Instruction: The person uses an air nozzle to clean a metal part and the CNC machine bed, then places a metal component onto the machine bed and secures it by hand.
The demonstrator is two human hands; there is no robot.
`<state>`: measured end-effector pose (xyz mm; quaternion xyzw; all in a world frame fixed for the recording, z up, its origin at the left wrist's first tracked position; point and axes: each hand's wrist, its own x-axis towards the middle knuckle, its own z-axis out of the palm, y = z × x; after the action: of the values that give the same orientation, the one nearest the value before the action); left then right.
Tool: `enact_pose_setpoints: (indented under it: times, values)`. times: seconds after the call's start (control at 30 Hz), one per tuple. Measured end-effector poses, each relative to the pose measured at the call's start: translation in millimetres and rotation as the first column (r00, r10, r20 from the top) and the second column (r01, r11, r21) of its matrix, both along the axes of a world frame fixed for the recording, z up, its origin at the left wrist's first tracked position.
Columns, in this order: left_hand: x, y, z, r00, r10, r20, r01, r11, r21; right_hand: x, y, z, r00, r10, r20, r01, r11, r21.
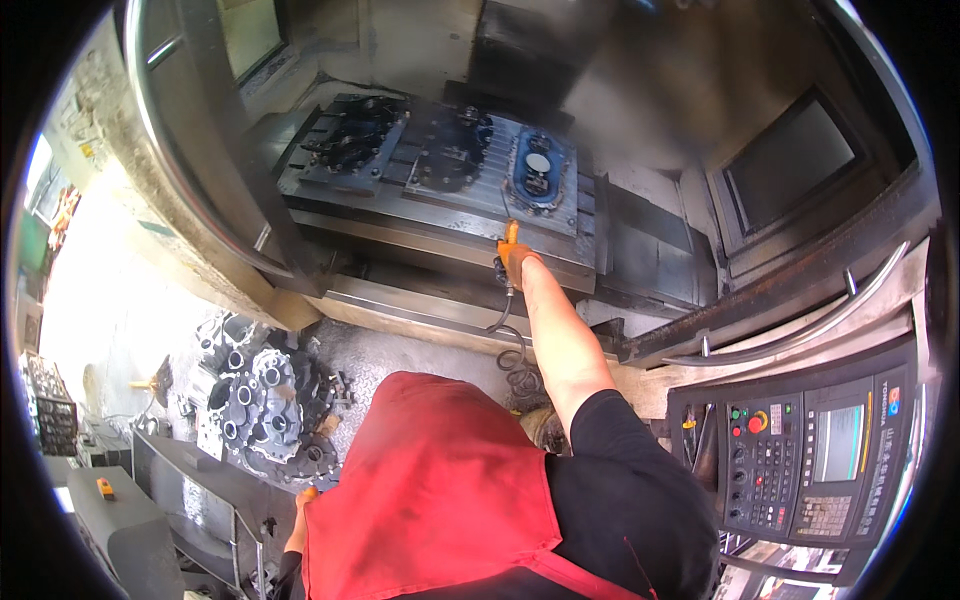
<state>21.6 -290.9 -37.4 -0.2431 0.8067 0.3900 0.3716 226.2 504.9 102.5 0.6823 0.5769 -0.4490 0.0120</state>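
Note:
My right hand [515, 262], in an orange glove, reaches forward into the machine's opening. It is closed round an air gun [501, 270], mostly hidden by the glove, from which a coiled dark hose [515, 368] hangs down. Just beyond the hand lies the fixture table [420, 215]. A bluish, wet-looking oval casting [538, 168] with a pale round disc in its middle sits on the table's right part. Two dark fixtures [450, 150] [355, 135] stand left of it. My left hand [305, 497], also orange-gloved, is low at my left side; the red apron covers most of its fingers.
Several grey metal castings [265, 400] are piled on the floor at left. A control panel [800, 460] with buttons and a screen stands at right. The sliding door [190, 140] and the sill [420, 318] frame the opening. A grey cart [190, 490] is at lower left.

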Motion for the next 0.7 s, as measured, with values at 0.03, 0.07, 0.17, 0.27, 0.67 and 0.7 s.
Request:
enact_pose_setpoints:
  times: [0.03,0.07,0.17,0.27,0.67,0.7]
  values:
    - [14.0,-8.6,-4.9,0.999,0.028,0.029,-0.027,0.999,-0.031,-4.3,6.3,-5.5,0.997,-0.083,-0.006,0.083,0.995,-0.060]
    - [27.4,-14.7,-8.6,0.997,0.045,0.056,-0.042,0.998,-0.046,-4.7,10.8,-11.8,0.990,-0.121,-0.074,0.115,0.990,-0.076]
    - [58.0,-4.3,-23.4,0.995,0.030,0.093,-0.028,0.999,-0.025,-5.5,23.9,-31.1,0.999,-0.035,-0.028,0.035,0.999,-0.024]
    - [67.8,27.4,-35.2,0.998,-0.034,0.052,0.031,0.997,0.068,-3.6,37.7,-40.4,1.000,-0.014,0.001,0.014,0.999,-0.036]
    - [89.0,110.4,23.2,0.888,-0.225,-0.402,0.226,0.973,-0.045,66.1,-95.4,14.8,0.787,0.224,-0.575,-0.366,0.919,-0.143]
    - [93.1,109.5,28.6,0.915,-0.125,-0.383,0.155,0.987,0.048,76.4,-115.0,13.1,0.824,0.314,-0.471,-0.455,0.863,-0.221]
